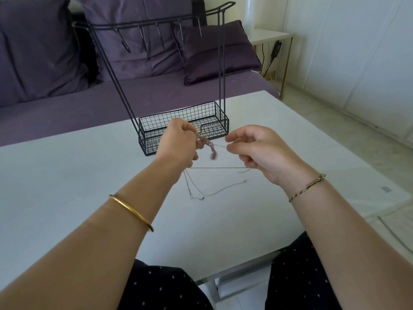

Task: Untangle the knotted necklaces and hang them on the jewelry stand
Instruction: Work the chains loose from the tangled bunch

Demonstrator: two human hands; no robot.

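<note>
Left hand (178,142): grips the knotted necklaces (206,145), just in front of the jewelry stand (221,63)
Right hand (259,151): seemingly pinches one thin chain from the knot
Loose ends: trail onto the worktop (89,175) below both hands

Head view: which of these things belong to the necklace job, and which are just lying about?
In the job: necklaces, still tangled, pinched by the left hand and right hand; jewelry stand, nothing on its hooks.

Lying about: cushion, sofa, side table, gold bangle. The white table only carries the work.
</note>
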